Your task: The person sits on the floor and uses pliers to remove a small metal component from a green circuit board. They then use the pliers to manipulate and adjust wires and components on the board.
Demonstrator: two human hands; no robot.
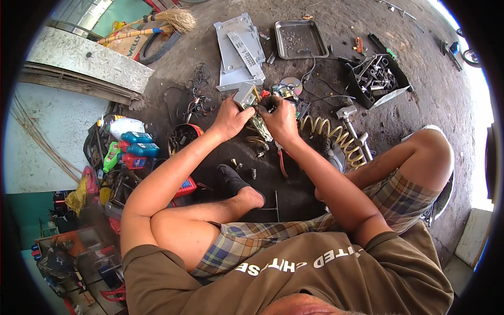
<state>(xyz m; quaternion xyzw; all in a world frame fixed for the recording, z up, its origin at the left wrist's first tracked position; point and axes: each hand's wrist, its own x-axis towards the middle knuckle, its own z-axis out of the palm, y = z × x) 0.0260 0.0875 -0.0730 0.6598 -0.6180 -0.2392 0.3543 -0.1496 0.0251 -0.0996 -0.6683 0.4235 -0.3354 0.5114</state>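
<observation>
My left hand (231, 119) grips a small silver metal-cased piece (243, 96) with a green circuit board (259, 129) hanging below it. Against the same piece, my right hand (281, 119) has its dark-smudged fingers pinched together; what lies between them is hidden. A thin yellow rod (256, 94) pokes up between the hands. Just beyond them are a shiny disc (290, 86) and some small electronic parts. Red-handled pliers (282, 161) lie on the ground below my right wrist.
Ahead lie a grey metal panel (231, 58) and a metal tray (300, 39) with small parts. A black bin of wrenches and sockets (379, 79) stands right, near a coiled hose (336, 136) and a hammer-like tool (357, 128). Bottles (139, 148), a bowl of parts (184, 137) and cables (199, 107) are left.
</observation>
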